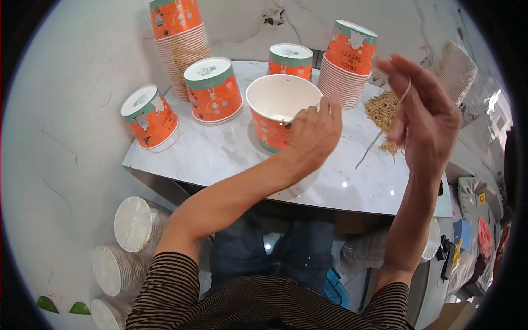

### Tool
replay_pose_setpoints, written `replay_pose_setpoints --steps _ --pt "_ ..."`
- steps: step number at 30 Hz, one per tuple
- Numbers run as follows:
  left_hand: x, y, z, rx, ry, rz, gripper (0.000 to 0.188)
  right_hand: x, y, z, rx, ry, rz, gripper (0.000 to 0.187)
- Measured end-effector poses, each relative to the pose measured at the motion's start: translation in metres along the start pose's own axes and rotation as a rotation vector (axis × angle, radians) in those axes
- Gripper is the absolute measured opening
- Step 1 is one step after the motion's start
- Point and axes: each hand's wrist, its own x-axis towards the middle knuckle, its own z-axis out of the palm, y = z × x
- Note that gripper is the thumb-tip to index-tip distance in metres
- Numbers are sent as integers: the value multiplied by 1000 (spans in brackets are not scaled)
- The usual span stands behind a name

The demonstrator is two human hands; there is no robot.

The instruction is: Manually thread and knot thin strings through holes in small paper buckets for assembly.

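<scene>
Marbled table (pixel 220 157) beside a veined wall (pixel 236 36) bears orange tubs (pixel 268 130).

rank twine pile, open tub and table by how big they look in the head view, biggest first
1. Table
2. Open tub, partly covered by the left hand
3. Twine pile

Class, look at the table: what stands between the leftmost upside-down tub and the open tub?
Another upside-down orange tub stands between the leftmost tub and the open tub in the head view.
</scene>
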Motion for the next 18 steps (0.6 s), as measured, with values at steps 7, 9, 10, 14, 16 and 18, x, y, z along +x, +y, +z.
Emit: replay_pose_setpoints --steps 7,9,10,14,16,18 --pt "-20 -59 -79 -385 -180 393 51 37 89 -37 353 56 254 43" --pt "-24 -72 -97 -454 -203 410 53 40 119 -48 536 14 364 38" --pt "-27 -77 -102 -468 -209 427 53 38 133 -56 584 2 409 34" --pt "-43 -101 -116 -442 -283 338 48 37 167 -59 667 58 533 31" --pt "-49 -110 -120 -414 -305 341 47 34 166 -56 674 168 546 29" --pt "-53 -115 -125 -420 -271 348 42 35 174 -64 737 173 560 30"
